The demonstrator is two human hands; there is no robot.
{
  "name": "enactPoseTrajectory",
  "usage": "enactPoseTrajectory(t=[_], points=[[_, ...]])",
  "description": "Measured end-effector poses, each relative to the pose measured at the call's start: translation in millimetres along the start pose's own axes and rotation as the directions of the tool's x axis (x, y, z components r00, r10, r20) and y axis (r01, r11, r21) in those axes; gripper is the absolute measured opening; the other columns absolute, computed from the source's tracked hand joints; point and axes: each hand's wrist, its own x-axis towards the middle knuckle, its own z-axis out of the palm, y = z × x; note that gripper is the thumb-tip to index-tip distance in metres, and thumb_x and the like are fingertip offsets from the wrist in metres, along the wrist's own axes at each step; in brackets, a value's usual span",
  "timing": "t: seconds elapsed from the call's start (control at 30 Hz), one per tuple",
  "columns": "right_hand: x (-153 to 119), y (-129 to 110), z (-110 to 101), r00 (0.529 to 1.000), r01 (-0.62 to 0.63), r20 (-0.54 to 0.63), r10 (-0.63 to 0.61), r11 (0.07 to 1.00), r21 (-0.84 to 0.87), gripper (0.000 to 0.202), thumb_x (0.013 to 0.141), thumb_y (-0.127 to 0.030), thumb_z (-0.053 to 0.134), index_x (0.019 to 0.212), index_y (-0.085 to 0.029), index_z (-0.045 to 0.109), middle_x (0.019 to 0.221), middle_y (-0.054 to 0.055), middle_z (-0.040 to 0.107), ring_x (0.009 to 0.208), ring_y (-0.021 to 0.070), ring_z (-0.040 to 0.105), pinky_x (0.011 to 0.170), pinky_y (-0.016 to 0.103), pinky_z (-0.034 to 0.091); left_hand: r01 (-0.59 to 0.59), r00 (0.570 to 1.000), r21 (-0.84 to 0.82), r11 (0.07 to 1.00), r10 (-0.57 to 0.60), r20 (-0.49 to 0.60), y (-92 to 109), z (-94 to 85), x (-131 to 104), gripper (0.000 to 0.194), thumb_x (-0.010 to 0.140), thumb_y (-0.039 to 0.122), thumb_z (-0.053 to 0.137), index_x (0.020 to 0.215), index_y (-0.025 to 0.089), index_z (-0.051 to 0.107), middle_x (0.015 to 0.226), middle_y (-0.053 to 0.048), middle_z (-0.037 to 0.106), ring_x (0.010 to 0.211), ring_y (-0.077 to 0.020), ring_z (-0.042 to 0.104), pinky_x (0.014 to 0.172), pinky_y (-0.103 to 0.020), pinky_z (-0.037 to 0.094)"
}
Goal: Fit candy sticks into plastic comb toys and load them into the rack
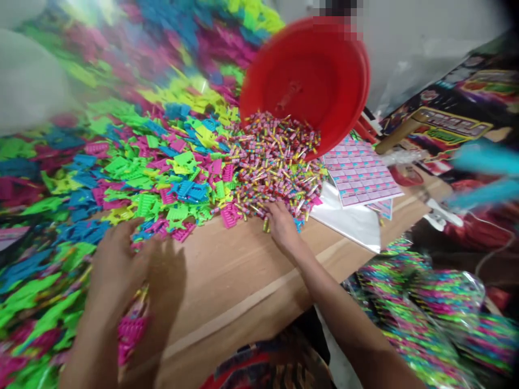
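My left hand (117,265) is blurred over the near edge of a heap of neon plastic pieces (146,167), its thumb and fingers apart. Below it, a pink ribbed piece (132,329) and some small tubes show at the wrist. Fingers bent and close together, my right hand (283,224) touches the front edge of a pile of small printed tubes (279,167). Whatever lies between its fingertips is hidden. That pile spills out of a red plastic basin (308,70) tipped on its side.
Printed sheets (360,173) and a white plastic bag (348,219) lie right of the tubes on the wooden table (227,270). Clear bags of colourful pieces (441,292) sit below its right edge. Blurred blue shapes (486,178) show at far right.
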Motion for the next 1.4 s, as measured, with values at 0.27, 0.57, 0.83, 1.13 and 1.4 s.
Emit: enactPoseTrajectory(t=[0.27, 0.57, 0.83, 1.13, 1.4], points=[[-4.7, -5.1, -39.2, 0.994, -0.029, -0.104, 0.044, 0.989, 0.148, 0.021, 0.098, -0.026, 0.056, 0.105, -0.020, 0.074, 0.098, 0.008, 0.070, 0.092, 0.0209, 0.063, 0.085, 0.035, 0.051, -0.149, 0.958, -0.278, 0.949, 0.208, 0.195, 78.8, 52.4, -25.1, 0.040, 0.091, 0.045, 0.052, 0.114, 0.017, 0.068, 0.112, -0.012, 0.070, 0.101, -0.0295, 0.065, 0.091, -0.045, 0.053], [-67.1, 22.8, -96.6, 0.853, -0.268, -0.166, 0.495, 0.688, 0.675, 0.032, 0.086, -0.051, 0.072, 0.085, -0.019, 0.068, 0.075, 0.000, 0.066, 0.072, 0.0154, 0.060, 0.073, 0.030, 0.051, -0.391, 0.705, -0.523, 0.757, 0.612, 0.359, 192.1, 127.8, -52.1, 0.034, 0.095, 0.012, 0.044, 0.119, 0.019, 0.067, 0.117, -0.011, 0.070, 0.111, -0.0258, 0.063, 0.099, -0.039, 0.048], [-97.9, 40.5, -78.3, 0.779, -0.254, -0.094, 0.620, 0.450, 0.856, 0.048, 0.080, -0.068, 0.072, 0.080, -0.021, 0.062, 0.085, 0.004, 0.072, 0.066, 0.0139, 0.061, 0.061, 0.027, 0.052, -0.686, 0.577, -0.176, 0.706, 0.676, 0.458, 243.8, 171.8, -24.6, 0.051, 0.090, 0.013, 0.058, 0.141, 0.019, 0.055, 0.127, -0.016, 0.057, 0.121, -0.0316, 0.051, 0.103, -0.043, 0.043], [-86.5, 47.6, -38.7, 0.735, -0.162, -0.200, 0.648, 0.453, 0.877, 0.047, 0.095, -0.070, 0.047, 0.092, -0.024, 0.054, 0.071, -0.003, 0.063, 0.055, 0.0133, 0.058, 0.049, 0.024, 0.044, -0.410, 0.775, -0.373, 0.832, 0.533, 0.339, 232.2, 166.8, -31.4, 0.024, 0.072, 0.009, 0.075, 0.087, 0.021, 0.062, 0.107, -0.006, 0.060, 0.112, -0.0283, 0.051, 0.101, -0.043, 0.039], [-70.6, 30.2, -22.6, 0.855, -0.127, -0.194, 0.481, 0.557, 0.821, 0.043, 0.094, -0.065, 0.052, 0.095, -0.023, 0.061, 0.069, -0.003, 0.055, 0.055, 0.0150, 0.053, 0.055, 0.028, 0.050, 0.175, 0.945, -0.748, 0.640, 0.103, 0.309, 181.5, 141.1, -57.5, 0.045, 0.077, 0.056, 0.071, 0.097, 0.019, 0.055, 0.079, 0.001, 0.061, 0.069, -0.0148, 0.058, 0.068, -0.027, 0.045]])
